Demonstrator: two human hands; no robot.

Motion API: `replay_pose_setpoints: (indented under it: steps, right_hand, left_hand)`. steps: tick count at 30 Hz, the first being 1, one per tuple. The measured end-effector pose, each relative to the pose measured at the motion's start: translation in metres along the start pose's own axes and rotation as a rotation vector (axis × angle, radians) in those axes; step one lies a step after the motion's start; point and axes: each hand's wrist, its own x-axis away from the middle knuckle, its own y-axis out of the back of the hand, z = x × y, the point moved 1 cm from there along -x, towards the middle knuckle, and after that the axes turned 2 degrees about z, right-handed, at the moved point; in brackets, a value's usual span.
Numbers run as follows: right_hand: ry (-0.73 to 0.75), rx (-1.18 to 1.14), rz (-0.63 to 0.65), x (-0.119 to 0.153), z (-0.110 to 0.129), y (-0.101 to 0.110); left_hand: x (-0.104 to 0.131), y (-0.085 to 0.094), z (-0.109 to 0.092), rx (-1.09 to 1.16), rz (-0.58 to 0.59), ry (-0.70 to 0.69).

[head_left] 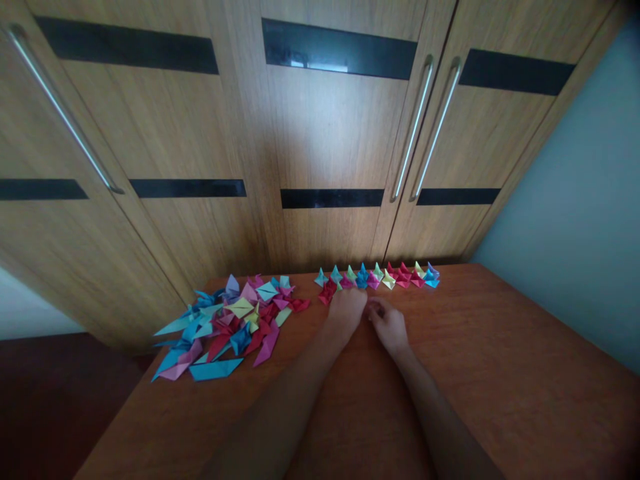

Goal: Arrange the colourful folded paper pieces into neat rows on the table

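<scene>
Small folded paper pieces [363, 277] stand in a close double row along the far side of a reddish-brown desk [510, 347], peaks pointing up, in teal, pale green, blue, magenta, red, yellow and violet; at the left end of the near line is a red piece [327, 291]. Their even spacing suggests they were stood up deliberately, the splayed folds serving as feet. Just on the near side of the row, two bare hands come close together. The left hand [349, 305] shows only its back, fingers hidden, covering part of the row; whether it grips anything cannot be told. The right hand [388, 325] has bent fingers, with thumb and forefinger drawn close; a hint of pink near the fingertips is too small to tell as paper or skin. Such closeness would suit handling something little. To the left lies a loose heap of folded paper [241, 339], flatter and longer, with sharp points and crisp creases, overlapping at all angles as if simply gathered. The desk looks smooth with a faint grain. Beyond its far edge rise wood-grained cabinet doors [325, 133] with glossy black strips [330, 199] and metal bar handles [415, 130].
</scene>
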Motion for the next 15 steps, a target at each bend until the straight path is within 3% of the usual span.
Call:
replay_pose_setpoints:
  steps: [8, 15]
  right_hand:
    - [0.022, -0.022, -0.009, 0.0, 0.0, 0.0]
    - [0.009, -0.001, 0.007, 0.002, 0.0, 0.0]
  left_hand:
    - [0.009, 0.002, 0.001, 0.06, -0.032, -0.025]
    - [0.061, 0.02, 0.027, 0.16, -0.055, -0.006]
